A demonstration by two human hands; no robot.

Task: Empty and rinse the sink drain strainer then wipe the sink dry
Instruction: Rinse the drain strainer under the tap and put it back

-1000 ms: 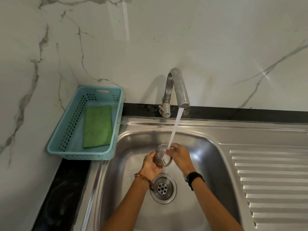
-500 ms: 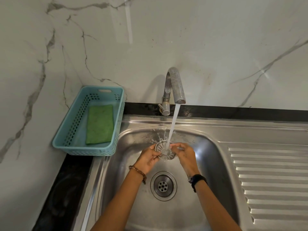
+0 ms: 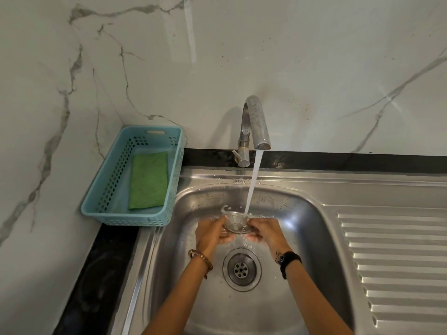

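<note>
The round metal strainer (image 3: 235,223) is held level over the steel sink (image 3: 302,228), under the running stream from the tap (image 3: 254,126). My left hand (image 3: 211,234) grips its left rim and my right hand (image 3: 264,232) grips its right rim. Water splashes off the strainer on both sides. Below the hands lies the open drain (image 3: 242,269) in the sink's floor.
A teal plastic basket (image 3: 113,204) stands on the black counter left of the sink, with a green scrub pad (image 3: 148,180) inside it. The ribbed draining board (image 3: 396,262) runs to the right. Marble wall panels close off the back and left.
The strainer has been turned from tilted to level under the stream, and both hands have shifted slightly on its rim. The camera view has drifted a little.
</note>
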